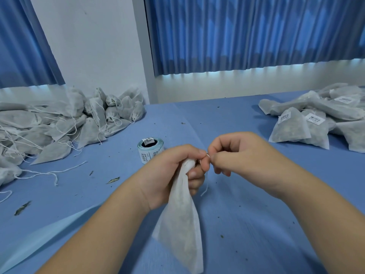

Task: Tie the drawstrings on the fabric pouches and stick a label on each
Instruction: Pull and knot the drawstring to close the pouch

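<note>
**A:** Head view: what do we hold?

**B:** Our left hand grips the gathered neck of a pouch, which hangs over the blue surface. Our right hand pinches its drawstring just beside the neck. We judge the knot is in progress, and no label shows on it.

**A:** And the rest?

**B:** A labelled pile lies at far right. An unlabelled pile with loose strings waits at far left, with the label roll near it. We judge that much remains.
</note>
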Available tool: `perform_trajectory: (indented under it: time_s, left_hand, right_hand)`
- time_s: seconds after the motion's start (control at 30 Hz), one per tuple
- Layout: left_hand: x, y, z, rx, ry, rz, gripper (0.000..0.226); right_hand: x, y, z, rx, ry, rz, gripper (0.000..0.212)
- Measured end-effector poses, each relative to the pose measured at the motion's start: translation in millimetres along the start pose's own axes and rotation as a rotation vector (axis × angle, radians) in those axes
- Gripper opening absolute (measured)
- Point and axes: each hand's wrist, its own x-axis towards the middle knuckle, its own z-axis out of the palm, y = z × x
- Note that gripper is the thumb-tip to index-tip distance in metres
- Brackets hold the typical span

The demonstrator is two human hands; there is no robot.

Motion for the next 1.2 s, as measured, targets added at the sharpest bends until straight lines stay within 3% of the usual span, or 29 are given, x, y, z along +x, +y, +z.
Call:
perform_trajectory:
  time_s: [0.2, 0.57, 0.77, 1.2]
  left_hand:
    - [-3.5, 3.2, -0.2, 0.099, 0.054, 0.038, 0.019]
    - [-4.1, 2.2, 6.9, 0.303, 0.320, 0.144, 0.010]
    - [-2.0, -0.1, 6.8, 0.371, 0.427, 0.179, 0.023]
    - [-3.3, 0.8, 10.2, 0.323, 0.500, 0.196, 0.018]
  right_hand:
    - [0.8, 3.3, -4.3, 0.053, -0.042, -0.022, 0.012]
    - [1.7, 8.2, -7.6, -0.050, -0.056, 0.035, 0.013]
    - [1.3, 7.5, -7.5, -0.105, -0.036, 0.068, 0.012]
    - [2.5, 7.1, 2.3, 0.129, 0.147, -0.036, 0.015]
